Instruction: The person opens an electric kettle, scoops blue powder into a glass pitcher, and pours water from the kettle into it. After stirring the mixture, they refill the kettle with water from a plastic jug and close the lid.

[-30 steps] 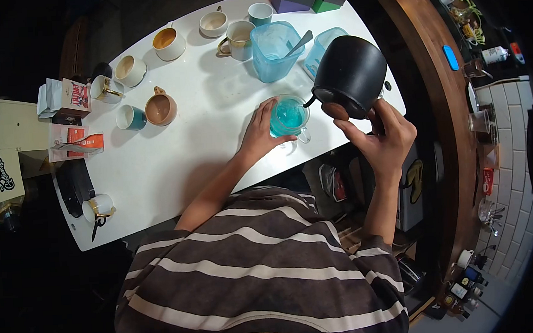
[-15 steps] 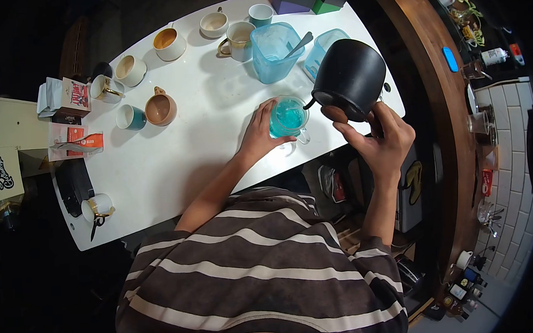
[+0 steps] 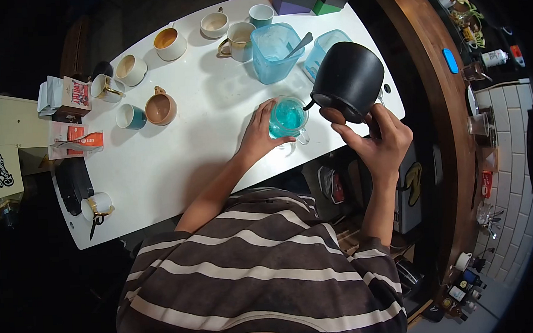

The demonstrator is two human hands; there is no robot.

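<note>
My left hand (image 3: 258, 131) is closed around the side of a clear glass mug (image 3: 289, 115) that stands on the white table (image 3: 175, 147) near its front edge. Bright blue-green liquid shows inside the mug, whose handle points toward me and to the right. My right hand (image 3: 382, 137) grips a black kettle (image 3: 352, 74) from below, at what seems to be its handle, mostly hidden by the fingers. The kettle is tilted in the air, its thin spout by the mug's right rim. Whether liquid is flowing cannot be made out.
Beyond the mug stand a light-blue plastic container (image 3: 274, 51) with a spoon (image 3: 299, 44) and a second blue container (image 3: 329, 48). Several cups, including a brown cup (image 3: 161, 109), line the far and left sides. A wooden counter (image 3: 437, 97) runs along the right.
The kettle and my right hand have shifted very slightly left and down. My left hand stays on the glass mug, which has not moved.
</note>
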